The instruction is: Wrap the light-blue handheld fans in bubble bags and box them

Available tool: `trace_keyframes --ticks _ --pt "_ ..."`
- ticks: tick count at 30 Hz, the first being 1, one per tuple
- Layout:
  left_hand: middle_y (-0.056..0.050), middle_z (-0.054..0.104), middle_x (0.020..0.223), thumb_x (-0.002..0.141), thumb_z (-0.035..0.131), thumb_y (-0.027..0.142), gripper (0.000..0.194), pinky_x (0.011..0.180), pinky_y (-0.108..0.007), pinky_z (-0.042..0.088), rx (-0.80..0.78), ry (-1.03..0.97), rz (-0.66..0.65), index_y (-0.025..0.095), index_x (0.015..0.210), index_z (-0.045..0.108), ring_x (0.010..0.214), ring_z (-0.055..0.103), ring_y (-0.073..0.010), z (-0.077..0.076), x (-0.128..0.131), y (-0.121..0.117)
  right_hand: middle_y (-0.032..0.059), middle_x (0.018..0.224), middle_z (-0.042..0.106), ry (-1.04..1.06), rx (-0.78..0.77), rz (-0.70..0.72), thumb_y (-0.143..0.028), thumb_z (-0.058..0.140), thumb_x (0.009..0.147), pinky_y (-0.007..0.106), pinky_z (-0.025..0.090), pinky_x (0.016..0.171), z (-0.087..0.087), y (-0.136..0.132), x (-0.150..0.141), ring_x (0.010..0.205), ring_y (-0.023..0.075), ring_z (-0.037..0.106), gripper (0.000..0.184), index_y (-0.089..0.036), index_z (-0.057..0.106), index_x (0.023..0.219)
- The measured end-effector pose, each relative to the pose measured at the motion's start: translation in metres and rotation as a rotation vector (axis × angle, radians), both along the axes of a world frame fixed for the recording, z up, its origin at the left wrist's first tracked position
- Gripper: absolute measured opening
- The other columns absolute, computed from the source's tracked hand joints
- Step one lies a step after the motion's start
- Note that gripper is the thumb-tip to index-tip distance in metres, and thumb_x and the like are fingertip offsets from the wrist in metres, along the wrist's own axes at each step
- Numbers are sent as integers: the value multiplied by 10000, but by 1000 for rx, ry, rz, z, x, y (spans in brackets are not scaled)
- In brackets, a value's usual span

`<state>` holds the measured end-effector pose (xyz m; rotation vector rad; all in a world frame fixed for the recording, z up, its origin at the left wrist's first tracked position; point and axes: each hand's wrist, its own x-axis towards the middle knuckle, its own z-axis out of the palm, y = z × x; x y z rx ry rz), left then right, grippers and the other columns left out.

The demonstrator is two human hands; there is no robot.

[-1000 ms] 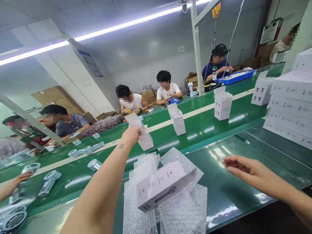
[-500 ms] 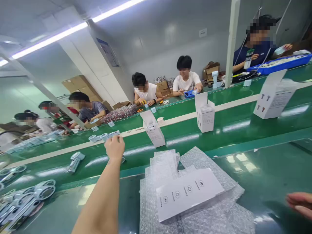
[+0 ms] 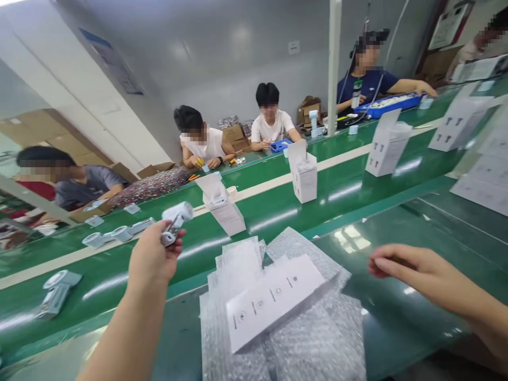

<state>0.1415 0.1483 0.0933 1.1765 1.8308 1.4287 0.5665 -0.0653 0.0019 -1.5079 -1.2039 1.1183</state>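
Observation:
My left hand (image 3: 153, 256) is closed round a pale blue handheld fan (image 3: 177, 214), raised above the green conveyor belt; fingers cover much of its handle. My right hand (image 3: 413, 272) hovers over the dark green table at the right, loosely curled with nothing visible in it. Between my hands, a closed white box (image 3: 273, 299) printed with small icons lies on a pile of bubble-wrap bags (image 3: 317, 338). Just beyond my left hand, a white box with a raised flap (image 3: 226, 211) stands on the belt.
More open-flapped boxes (image 3: 305, 180) stand along the belt (image 3: 273, 222). Another fan (image 3: 59, 293) lies at the left, with more pale blue pieces (image 3: 119, 233) behind it. Stacked white boxes (image 3: 484, 180) rise at the right. Several people sit across the belt, one beside a blue tray (image 3: 389, 106).
My left hand let go of the open-flapped box, reached left to the belt and now holds a fan up. My right hand's fingers have curled in more. The camera view has swung left, then back right.

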Motion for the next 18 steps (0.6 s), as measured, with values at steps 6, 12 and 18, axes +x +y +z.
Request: trace_keyframes --ticks 6,12,18 --pt "-15 609 740 789 539 440 258 513 -228 401 -2 -238 -826 194 863 570 573 492 -105 5 193 -130 132 1122 659 828 -41 120 -446 519 910 388 534 904 52 37 -45 1006 212 648 355 -146 609 1078" --pt "-57 621 882 880 501 322 265 705 -328 473 229 448 -1138 211 1098 600 787 564 -183 -59 282 -188 83 916 709 959 56 -282 -346 468 939 364 578 790 35 15 11 833 189 681 256 -147 606 1022" --pt "-207 615 903 729 532 59 194 802 -462 386 176 1643 -937 119 754 714 943 501 -319 -91 272 -190 72 886 708 849 66 -448 -309 597 845 300 594 608 7 -66 94 715 182 675 235 -167 607 1033"
